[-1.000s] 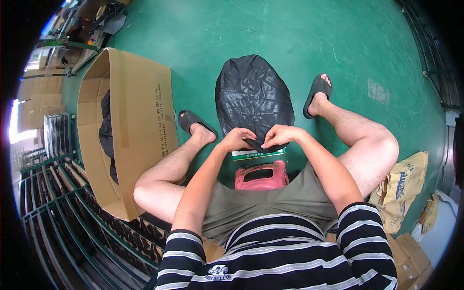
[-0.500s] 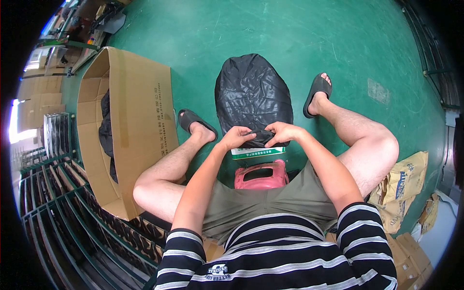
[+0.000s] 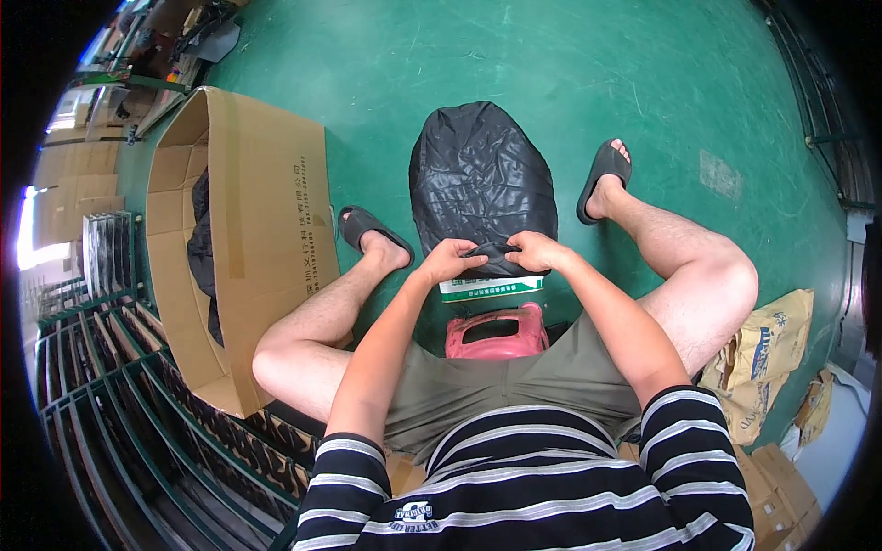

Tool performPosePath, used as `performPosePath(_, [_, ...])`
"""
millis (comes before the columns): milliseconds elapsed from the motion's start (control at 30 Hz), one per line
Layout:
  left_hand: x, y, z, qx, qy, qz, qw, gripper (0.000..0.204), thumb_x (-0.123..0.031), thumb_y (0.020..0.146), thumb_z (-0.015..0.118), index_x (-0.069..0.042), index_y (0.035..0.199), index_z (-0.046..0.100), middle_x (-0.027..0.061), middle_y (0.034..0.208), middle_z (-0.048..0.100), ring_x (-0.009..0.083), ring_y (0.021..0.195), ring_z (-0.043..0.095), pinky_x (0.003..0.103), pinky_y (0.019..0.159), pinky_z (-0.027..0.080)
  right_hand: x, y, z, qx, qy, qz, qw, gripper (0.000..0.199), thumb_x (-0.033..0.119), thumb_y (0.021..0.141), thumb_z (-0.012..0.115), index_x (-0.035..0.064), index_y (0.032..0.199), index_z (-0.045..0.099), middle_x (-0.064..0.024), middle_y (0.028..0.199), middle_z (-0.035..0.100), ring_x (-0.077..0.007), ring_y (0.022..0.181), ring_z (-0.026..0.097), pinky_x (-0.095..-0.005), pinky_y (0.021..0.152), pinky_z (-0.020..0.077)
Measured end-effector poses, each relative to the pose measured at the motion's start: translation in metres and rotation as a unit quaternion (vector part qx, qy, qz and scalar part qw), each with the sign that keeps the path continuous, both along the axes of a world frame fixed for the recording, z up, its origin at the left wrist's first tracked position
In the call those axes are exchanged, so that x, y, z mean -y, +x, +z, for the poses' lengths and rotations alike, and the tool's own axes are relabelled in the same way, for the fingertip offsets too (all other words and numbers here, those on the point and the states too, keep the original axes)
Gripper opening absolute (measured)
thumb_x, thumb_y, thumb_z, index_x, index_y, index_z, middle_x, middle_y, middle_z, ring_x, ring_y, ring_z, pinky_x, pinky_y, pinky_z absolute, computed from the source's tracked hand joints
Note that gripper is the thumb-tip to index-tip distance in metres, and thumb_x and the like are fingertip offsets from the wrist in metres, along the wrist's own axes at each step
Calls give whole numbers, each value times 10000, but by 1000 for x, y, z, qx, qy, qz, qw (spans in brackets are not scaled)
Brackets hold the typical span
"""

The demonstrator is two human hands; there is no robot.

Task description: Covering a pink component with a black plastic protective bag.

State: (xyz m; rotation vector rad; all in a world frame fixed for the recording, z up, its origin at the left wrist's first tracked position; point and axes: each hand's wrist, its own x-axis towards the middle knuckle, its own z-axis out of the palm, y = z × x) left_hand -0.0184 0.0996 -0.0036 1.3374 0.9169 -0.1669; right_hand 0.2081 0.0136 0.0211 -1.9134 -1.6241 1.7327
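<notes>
Head view: The black cover lies between the person's feet, above the green floor, with its near edge over a white-and-green object. The left hand pinches this edge between thumb and fingers. The right hand pinches the same edge just beside it. A pink stool stands nearer the person; a cardboard carton stands at left.

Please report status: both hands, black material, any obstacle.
Left hand and right hand: pinching black material at its near edge. Material wrinkled, white-green container showing past that edge. No obstacle visible at hands.
</notes>
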Motion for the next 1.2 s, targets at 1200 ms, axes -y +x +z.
performPosePath(1200, [-1, 13, -6, -110, 70, -6, 992, 412, -476, 768, 785, -72, 812, 718, -9, 633, 637, 89, 607, 555, 293, 607, 448, -1, -11, 7, 63, -20, -36, 997, 384, 201, 827, 679, 39, 1175, 654, -196, 1079, 689, -325, 1063, 645, -399, 923, 491])
